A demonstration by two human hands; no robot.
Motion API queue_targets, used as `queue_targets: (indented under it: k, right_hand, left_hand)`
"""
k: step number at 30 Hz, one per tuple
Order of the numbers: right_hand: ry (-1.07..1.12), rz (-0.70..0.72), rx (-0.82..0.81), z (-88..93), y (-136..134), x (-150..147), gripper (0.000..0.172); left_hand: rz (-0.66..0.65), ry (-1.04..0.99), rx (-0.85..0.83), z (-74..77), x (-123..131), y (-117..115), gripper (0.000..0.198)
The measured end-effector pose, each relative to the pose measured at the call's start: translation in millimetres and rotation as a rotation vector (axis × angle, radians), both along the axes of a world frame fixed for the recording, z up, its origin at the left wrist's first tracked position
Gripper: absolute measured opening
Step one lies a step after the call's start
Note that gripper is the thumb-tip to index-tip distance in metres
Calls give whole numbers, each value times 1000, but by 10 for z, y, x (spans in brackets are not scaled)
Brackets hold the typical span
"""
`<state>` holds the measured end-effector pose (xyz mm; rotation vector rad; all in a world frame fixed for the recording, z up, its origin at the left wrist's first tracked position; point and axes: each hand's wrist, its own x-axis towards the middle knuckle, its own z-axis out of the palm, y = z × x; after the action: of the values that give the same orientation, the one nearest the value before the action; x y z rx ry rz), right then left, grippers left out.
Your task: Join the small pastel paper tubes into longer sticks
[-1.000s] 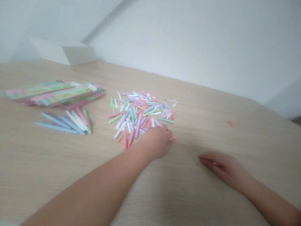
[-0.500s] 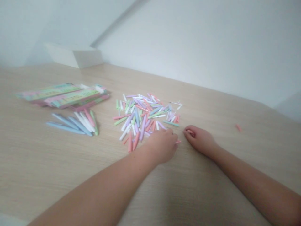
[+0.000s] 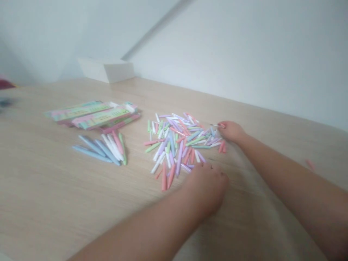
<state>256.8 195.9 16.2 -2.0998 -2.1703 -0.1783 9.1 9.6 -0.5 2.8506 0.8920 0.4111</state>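
The right hand (image 3: 231, 131) pinches a thin pink stick (image 3: 214, 125) clear of the pastel stick pile (image 3: 174, 148); the curled left hand's (image 3: 206, 188) grip is hidden.

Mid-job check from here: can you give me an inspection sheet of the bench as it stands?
Surface: pale wood-grain tabletop.
Job's things: loose heap of pastel sticks; smaller group of blue, white, pink and green sticks to its left.
Clutter: stack of printed pink-and-green packets; lone pink stick far right.
Grippers: right hand pinches a thin pink stick at the heap's far edge; left hand sits at its near edge, grip cannot be told.
Cables: nothing seen.
Surroundings: white box against a white wall; blurred red item far left.
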Motion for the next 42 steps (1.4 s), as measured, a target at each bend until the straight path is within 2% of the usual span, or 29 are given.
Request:
queue_targets:
  k: [5, 9, 11, 15, 17, 22, 25, 31, 38, 42]
  right_hand:
    - [-168, 25, -117, 7, 470, 64, 23]
    - [-227, 57, -125, -11, 611, 35, 15]
    - [-231, 59, -100, 18, 627, 60, 19]
    - [-207, -20, 9, 145, 600, 281, 42]
    - [-186, -90, 43, 196, 547, 479, 47]
    - [-131, -240, 20, 139, 266, 1000, 41]
    - [-95, -238, -10, 15, 95, 1156, 35]
    - [8, -126, -40, -188, 29, 1106, 38]
    - [6, -224, -5, -259, 130, 987, 42]
    - [30, -236, 3, -227, 152, 896, 31]
  left_hand:
    - [-6, -19, -14, 11, -10, 1, 26]
    - [-23, -10, -35, 35, -16, 14, 22]
    - [-29, -5, -48, 40, -16, 19, 21]
    - [-16, -14, -45, 22, -7, 22, 27]
    - [-11, -26, -30, 10, -2, 19, 30]
    - [-16, -20, -25, 13, -13, 0, 30]
    - [-16, -23, -24, 9, -15, -7, 27]
    - [1, -61, -2, -37, 8, 4, 24]
    - [-4, -37, -9, -10, -6, 7, 22]
    - [-2, -33, -12, -5, -4, 8, 21]
